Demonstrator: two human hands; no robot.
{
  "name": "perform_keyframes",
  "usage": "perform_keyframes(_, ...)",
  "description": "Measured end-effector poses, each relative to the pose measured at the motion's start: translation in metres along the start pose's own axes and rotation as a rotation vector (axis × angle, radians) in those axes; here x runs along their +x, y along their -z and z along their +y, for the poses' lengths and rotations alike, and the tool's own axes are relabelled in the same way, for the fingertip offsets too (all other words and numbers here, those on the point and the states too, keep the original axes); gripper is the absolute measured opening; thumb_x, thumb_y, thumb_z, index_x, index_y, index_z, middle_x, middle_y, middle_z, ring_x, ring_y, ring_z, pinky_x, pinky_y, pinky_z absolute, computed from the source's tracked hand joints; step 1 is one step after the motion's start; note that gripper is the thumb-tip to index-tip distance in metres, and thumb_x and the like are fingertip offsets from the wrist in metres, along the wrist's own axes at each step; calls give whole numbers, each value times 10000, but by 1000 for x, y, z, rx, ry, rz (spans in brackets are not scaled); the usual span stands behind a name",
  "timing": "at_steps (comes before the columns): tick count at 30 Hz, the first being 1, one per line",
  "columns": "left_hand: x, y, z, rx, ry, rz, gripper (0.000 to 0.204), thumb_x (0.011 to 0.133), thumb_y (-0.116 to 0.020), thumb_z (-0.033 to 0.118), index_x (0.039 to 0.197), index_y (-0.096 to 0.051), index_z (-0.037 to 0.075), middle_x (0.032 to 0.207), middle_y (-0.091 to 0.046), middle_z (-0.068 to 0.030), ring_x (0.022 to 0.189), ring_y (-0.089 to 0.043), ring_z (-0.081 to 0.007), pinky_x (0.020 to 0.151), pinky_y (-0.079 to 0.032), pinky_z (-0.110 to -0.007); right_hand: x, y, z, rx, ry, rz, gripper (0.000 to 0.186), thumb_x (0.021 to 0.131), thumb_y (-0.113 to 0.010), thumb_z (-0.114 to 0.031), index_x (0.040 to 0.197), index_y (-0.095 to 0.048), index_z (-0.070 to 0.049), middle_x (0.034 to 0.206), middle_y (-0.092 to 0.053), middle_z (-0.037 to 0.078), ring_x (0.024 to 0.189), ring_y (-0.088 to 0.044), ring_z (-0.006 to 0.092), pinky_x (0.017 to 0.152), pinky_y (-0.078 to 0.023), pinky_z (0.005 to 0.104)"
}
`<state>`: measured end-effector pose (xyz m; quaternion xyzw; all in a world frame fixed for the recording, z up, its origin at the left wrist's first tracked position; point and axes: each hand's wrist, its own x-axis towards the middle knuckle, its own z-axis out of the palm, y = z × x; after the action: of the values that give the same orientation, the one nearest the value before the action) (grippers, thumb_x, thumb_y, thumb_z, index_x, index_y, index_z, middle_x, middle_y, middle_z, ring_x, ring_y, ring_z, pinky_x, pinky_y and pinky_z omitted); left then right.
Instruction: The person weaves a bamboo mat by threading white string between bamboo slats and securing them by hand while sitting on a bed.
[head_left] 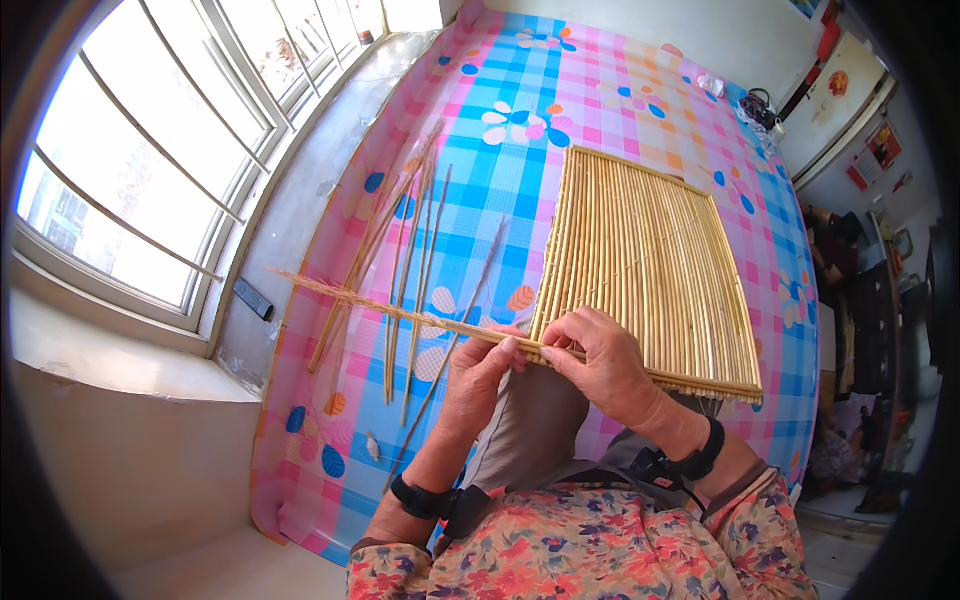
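A square mat of straight yellow stalks [640, 270], bound side by side with a braided rim, lies tilted before me, its near left corner over my knee. My left hand [482, 372] pinches a small bundle of dried grass stalks [410, 315] whose feathery ends point out to the left. Close beside it, at the mat's near left corner, my right hand [607, 362] pinches the stalks' other end between thumb and fingers. The fingertips partly hide where stalks and mat meet. Thin loose threads hang from the mat's near right corner.
Several loose stalks [375, 245] lie left of the mat on the checked, flowered sheet [500, 190]. A small pale bundle [373, 447] lies nearer me. On the sill of the barred window rests a dark remote control [253, 299]. A dark bag [760, 108] sits far right.
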<state>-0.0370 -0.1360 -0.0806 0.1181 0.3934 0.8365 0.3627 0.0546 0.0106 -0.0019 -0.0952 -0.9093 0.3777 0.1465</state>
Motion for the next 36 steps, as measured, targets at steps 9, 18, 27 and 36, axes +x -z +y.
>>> perform_keyframes(9, -1, 3, -1, -24, 4, 0, 213, 967, -557, 126, 1106, -623, -22, 870, -640, -62, 793, -593, -121, 741, -481, -252, -1, -2, -1, 39, -5, 39, 107, 776, -708, -107, 806, -612, -70, 755, -571, 76, 752, -582, 257, 675, -470, 384)
perform_keyframes(18, -2, 7, 4, -19, -17, -34, 221, 987, -526, 142, 1116, -617, -13, 880, -637, -60, 805, -596, -124, 730, -483, -256, 1, 1, 1, 11, 11, 12, 129, 787, -707, -144, 841, -617, -70, 780, -577, 83, 780, -592, 268, 700, -481, 391)
perform_keyframes(27, -3, 11, 0, 25, -22, -33, 236, 985, -519, 147, 1125, -612, -19, 916, -644, -87, 790, -598, -157, 754, -483, -301, -1, 2, 2, -14, 23, -1, 134, 797, -703, -153, 863, -629, -63, 788, -570, 95, 795, -587, 282, 712, -478, 399)
perform_keyframes(36, 0, 11, -1, 24, -10, 7, 207, 972, -545, 130, 1095, -620, -19, 912, -646, -91, 776, -603, -159, 731, -489, -295, -1, 1, -1, -22, 18, 7, 113, 805, -700, -138, 848, -633, -58, 763, -549, 96, 777, -581, 281, 689, -469, 397)
